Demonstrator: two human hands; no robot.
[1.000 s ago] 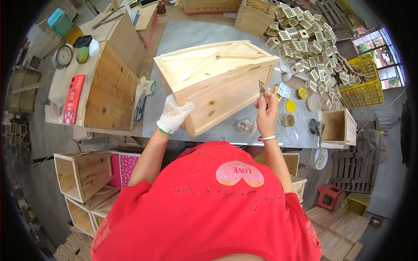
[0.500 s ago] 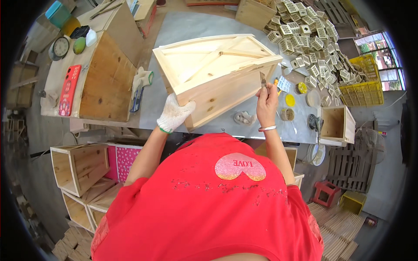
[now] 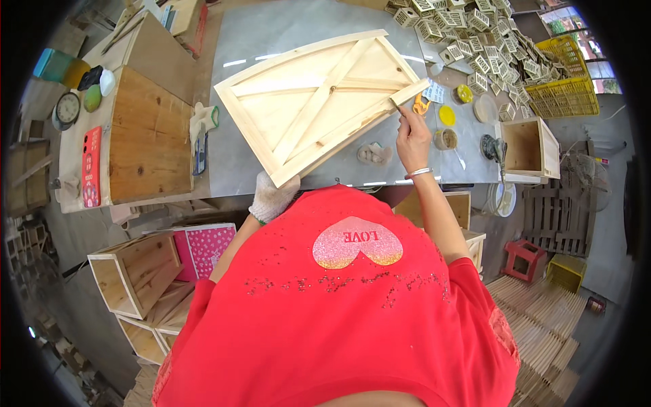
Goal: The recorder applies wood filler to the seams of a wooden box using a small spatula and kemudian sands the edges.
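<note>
A pale wooden box with a crossed-slat panel is tilted up over the grey table, its panel facing me. My left hand, in a white knitted glove, grips the box by its near lower corner; most of the fingers are hidden behind the wood. My bare right hand is closed around a small putty knife. The blade meets the box's right-hand edge rail, near its far end. Close to that hand stand a small open jar of brownish paste and a yellow lid.
On the grey table lie orange-handled scissors and a clear tub. Small slotted blocks are heaped at the far right by a yellow crate. A wooden cabinet holding a red phone-like item stands left.
The box has tipped so its slatted panel faces me more and its side is mostly out of sight. My left hand has moved nearer, and the putty knife has come against the rail.
</note>
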